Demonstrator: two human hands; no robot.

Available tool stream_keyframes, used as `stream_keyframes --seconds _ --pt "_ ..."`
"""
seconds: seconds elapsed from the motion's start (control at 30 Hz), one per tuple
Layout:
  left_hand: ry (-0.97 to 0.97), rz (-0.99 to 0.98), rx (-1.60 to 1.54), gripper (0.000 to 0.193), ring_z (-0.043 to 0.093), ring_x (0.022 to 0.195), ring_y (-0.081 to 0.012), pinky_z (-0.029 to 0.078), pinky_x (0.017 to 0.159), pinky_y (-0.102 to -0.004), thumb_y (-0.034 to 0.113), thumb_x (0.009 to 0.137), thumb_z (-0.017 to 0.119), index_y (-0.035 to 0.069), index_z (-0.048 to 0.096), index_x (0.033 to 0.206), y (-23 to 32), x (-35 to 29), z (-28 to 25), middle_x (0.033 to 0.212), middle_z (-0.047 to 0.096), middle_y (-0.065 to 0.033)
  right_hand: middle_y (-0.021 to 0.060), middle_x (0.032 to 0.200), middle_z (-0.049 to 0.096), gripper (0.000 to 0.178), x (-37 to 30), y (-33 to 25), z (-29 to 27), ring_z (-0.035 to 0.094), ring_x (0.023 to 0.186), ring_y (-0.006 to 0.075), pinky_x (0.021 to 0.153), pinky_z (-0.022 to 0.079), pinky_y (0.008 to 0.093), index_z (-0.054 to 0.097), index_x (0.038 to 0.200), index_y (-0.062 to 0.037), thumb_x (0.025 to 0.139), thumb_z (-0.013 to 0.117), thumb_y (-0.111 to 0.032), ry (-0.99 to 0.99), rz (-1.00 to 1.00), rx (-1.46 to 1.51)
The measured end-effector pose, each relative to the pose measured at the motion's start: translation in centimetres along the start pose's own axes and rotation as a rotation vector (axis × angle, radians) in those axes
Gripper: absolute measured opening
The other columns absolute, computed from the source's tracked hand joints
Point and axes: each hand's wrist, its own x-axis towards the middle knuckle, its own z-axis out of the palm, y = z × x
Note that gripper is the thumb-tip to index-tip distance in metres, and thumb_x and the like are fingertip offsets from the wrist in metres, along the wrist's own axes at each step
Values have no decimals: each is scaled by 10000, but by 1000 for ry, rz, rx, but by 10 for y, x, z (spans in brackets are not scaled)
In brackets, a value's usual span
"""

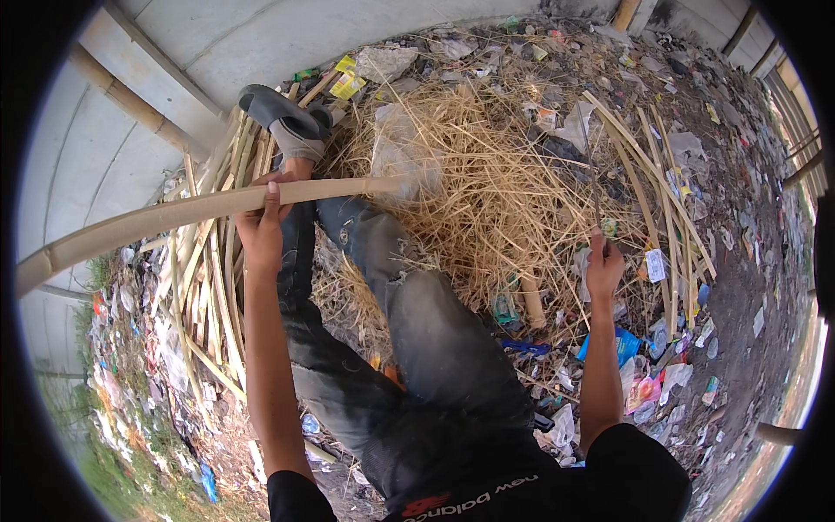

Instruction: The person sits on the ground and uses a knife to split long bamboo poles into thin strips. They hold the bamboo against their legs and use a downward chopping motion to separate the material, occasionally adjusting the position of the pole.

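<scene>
- The left hand point(263, 217) grips a long split bamboo strip point(183, 213) that runs out to the left.
- The right hand point(604, 265) holds a thin dark blade point(594, 187), pointing up.
- Cut bamboo slats point(209, 287) lie beside the left leg.
- A heap of straw-like shavings point(487, 191) lies ahead, amid scattered litter point(661, 383).

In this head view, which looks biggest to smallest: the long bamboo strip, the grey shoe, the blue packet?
1. Long pale bamboo strip, held by the left hand.
2. Grey slip-on shoe.
3. Blue plastic packet.
The fisheye lens bends and stretches things near the rim, so this goes by looks only.
</scene>
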Motion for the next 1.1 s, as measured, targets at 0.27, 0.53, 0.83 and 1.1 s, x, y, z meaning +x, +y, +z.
stream_keyframes --seconds 0.27,0.53,0.83,1.1 --pt "293 -85 -257 533 639 1240 -269 583 1039 -368 339 1076 568 -27 480 1453 0 -118 -58 1383 591 -195 235 1010 674 357 -1 124 -36 649 971 467 892 517 528 642 1147 2 869 734 -202 25 -260 -554" --pt "481 -196 -612 718 613 1277 -267 586 1035 -291 437 1017 600 11 358 1542 14 -209 34 1412 569 -179 195 1110 704 368 -162 113 56 676 1058 400 951 542 488 699 1106 -74 779 811 -200 -950 -339 -670" --pt "616 -563 -600 724 674 1026 -179 580 852 -273 656 997 506 97 483 1455 18 -293 76 1263 656 -102 226 1215 664 416 -178 124 38 638 1177 424 1008 504 523 598 1249 -31 872 736 -144 -1021 -381 -642" --pt "604 -620 -575 658 567 702 -129 468 621 -266 756 954 500 208 502 1319 55 -299 108 897 619 7 190 1049 606 331 -94 48 18 686 919 420 778 578 497 599 1207 -21 911 691 -137 -546 -83 -143"
